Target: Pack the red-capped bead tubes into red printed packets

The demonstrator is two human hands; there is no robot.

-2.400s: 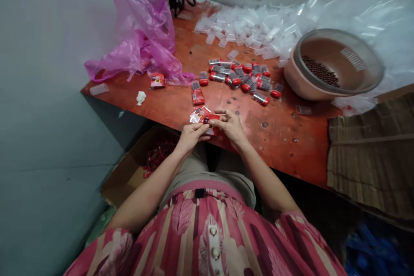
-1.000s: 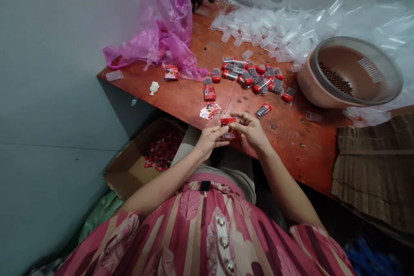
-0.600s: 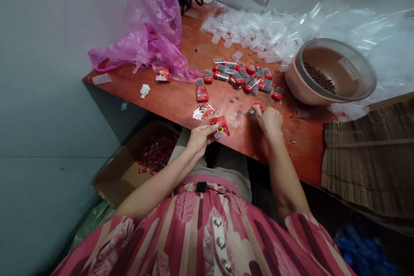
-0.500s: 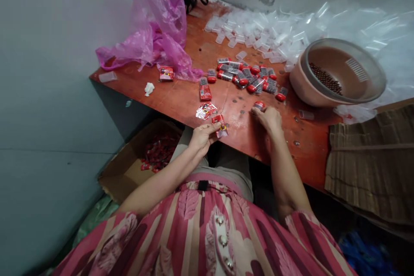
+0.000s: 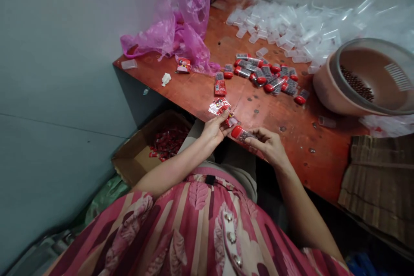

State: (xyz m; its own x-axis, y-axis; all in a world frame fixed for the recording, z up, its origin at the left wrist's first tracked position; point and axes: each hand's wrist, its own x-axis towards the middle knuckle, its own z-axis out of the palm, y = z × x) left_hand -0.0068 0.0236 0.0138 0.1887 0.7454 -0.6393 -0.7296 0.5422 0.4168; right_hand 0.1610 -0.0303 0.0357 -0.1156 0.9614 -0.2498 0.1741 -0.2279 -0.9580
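Nearest, below the surface's front edge on the left, one cardboard box (image 5: 132, 155) holds a pile of red packets (image 5: 170, 142), too many to count. At the front edge itself, the left hand (image 5: 215, 130) pinches a small red sachet (image 5: 231, 119), partly hidden by the fingers. The right hand (image 5: 271, 144) grips one red-capped tube (image 5: 241, 133) between thumb and fingers, its cap towards the sachet.

Just beyond the left hand, near the front edge, lie fanned flat packets (image 5: 219, 106), several but overlapped past exact counting. Behind them is one long red packet (image 5: 220, 87) with a tube's clear end showing at its far side.

On the surface (image 5: 274, 114), open room runs rightward from the right hand along the front edge to a stack of cardboard (image 5: 381, 185) at the right end. One clear tube (image 5: 327, 121) lies before one bowl (image 5: 336, 90).

Farther in, a cluster of filled tubes (image 5: 265, 73) holds roughly twenty; single ones lie at its left and right. Towards the left corner are one white scrap (image 5: 166, 79), one red pack (image 5: 183, 65) and one pink bag (image 5: 184, 26). Uncounted clear tubes heap (image 5: 291, 21) along the far edge.
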